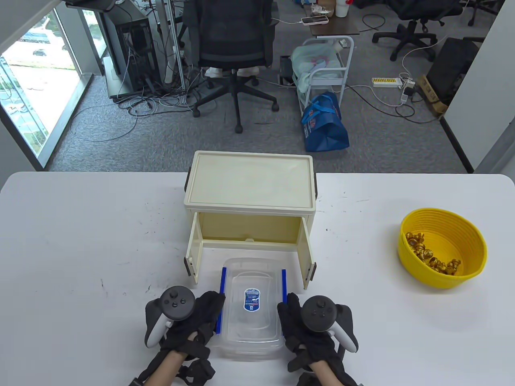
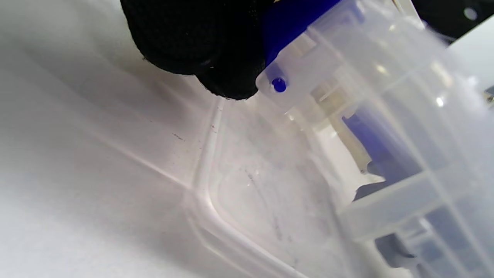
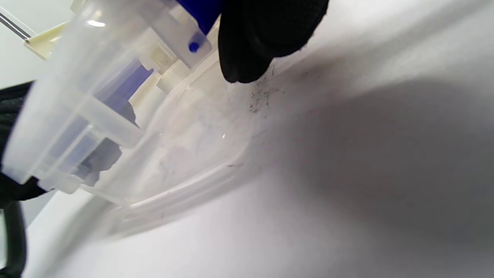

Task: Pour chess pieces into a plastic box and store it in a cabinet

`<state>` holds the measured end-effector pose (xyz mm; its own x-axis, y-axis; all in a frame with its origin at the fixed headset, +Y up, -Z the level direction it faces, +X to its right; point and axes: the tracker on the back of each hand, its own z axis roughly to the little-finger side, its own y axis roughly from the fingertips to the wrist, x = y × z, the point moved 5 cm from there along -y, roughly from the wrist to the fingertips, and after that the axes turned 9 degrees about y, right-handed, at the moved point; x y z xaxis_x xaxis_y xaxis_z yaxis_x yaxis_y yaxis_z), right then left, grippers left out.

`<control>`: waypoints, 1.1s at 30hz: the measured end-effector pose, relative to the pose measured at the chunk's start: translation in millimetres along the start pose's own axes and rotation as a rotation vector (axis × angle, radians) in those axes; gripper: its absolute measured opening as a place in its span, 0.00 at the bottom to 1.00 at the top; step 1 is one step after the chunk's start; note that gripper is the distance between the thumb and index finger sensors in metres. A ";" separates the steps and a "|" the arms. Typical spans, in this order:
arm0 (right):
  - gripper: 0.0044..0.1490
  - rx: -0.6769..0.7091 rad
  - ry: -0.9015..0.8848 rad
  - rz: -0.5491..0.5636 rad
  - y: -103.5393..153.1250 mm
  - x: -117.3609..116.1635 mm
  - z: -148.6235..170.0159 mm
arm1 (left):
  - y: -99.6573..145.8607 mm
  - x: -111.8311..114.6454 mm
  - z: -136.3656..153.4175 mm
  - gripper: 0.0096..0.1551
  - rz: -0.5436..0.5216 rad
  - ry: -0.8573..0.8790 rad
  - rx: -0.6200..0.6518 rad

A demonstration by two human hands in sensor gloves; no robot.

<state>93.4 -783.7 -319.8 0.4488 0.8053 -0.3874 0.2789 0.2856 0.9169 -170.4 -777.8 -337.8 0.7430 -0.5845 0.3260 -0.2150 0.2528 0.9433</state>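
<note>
A clear plastic box [image 1: 251, 277] with its lid on and blue side latches [image 1: 284, 283] stands on the white table just in front of the cream cabinet [image 1: 249, 181], whose two doors stand open. My left hand [image 1: 201, 313] holds the box's left side at the latch. My right hand [image 1: 295, 317] holds the right side. In the left wrist view my fingertips [image 2: 193, 38] press by the blue latch [image 2: 293, 19]. In the right wrist view my fingertips [image 3: 262, 34] do the same on the box [image 3: 77, 96]. Gold chess pieces [image 1: 430, 257] lie in a yellow bowl [image 1: 442, 281] at the right.
The white table [image 1: 80, 241] reaches left and right of the cabinet. The cabinet's open doors [image 1: 193, 249] flank the far end of the box. Beyond the table's far edge are an office chair, a cart and a blue bag on the floor.
</note>
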 end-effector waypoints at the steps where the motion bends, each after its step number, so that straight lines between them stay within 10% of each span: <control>1: 0.40 -0.012 0.018 0.025 0.2 0.9 -1.5 | 0.4 -0.6 -3.6 0.33 -0.024 -0.059 0.005; 19: 0.35 -0.069 0.061 0.127 4.0 4.3 -3.9 | 5.2 1.2 -16.7 0.30 -0.116 -0.218 -0.002; 33: 0.35 -0.117 0.011 0.115 6.4 2.6 5.9 | 1.9 -4.2 13.7 0.29 -0.064 0.057 -0.073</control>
<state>101.4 -782.9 -315.6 0.4626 0.8417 -0.2784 0.1254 0.2488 0.9604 -182.6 -785.5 -336.5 0.7890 -0.5570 0.2594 -0.1208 0.2733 0.9543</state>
